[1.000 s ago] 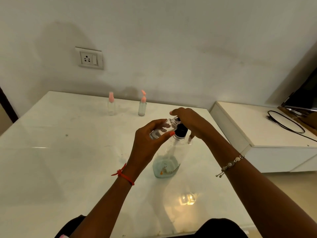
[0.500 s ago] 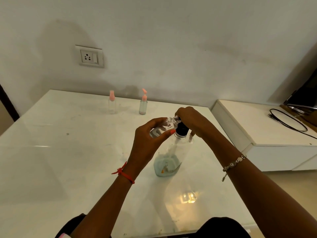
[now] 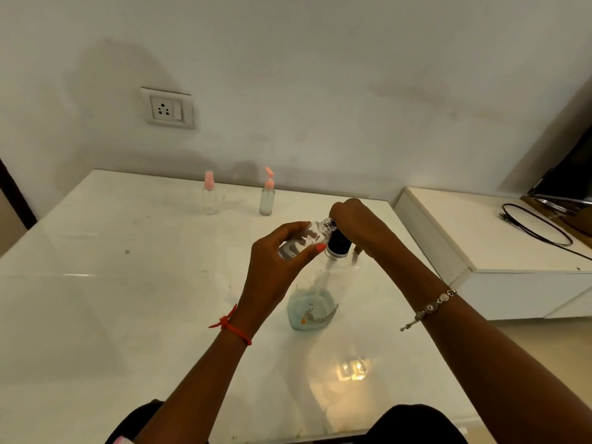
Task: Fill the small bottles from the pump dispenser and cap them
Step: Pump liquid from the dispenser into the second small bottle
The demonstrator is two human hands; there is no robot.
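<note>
- My left hand (image 3: 275,267) grips the small bottle (image 3: 302,241), tilted, its neck just beside my right hand (image 3: 355,222).
- That right hand has curled tighter over the pump dispenser (image 3: 320,293) on the counter (image 3: 128,283); I judge filling is underway, with capping left.

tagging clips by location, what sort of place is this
Probably a room in a home: a white table against a plain wall with a socket, beside a low white cabinet with a black cable on it.

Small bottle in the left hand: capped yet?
No: the small bottle in the left hand shows a bare threaded neck, no cap on it.
</note>
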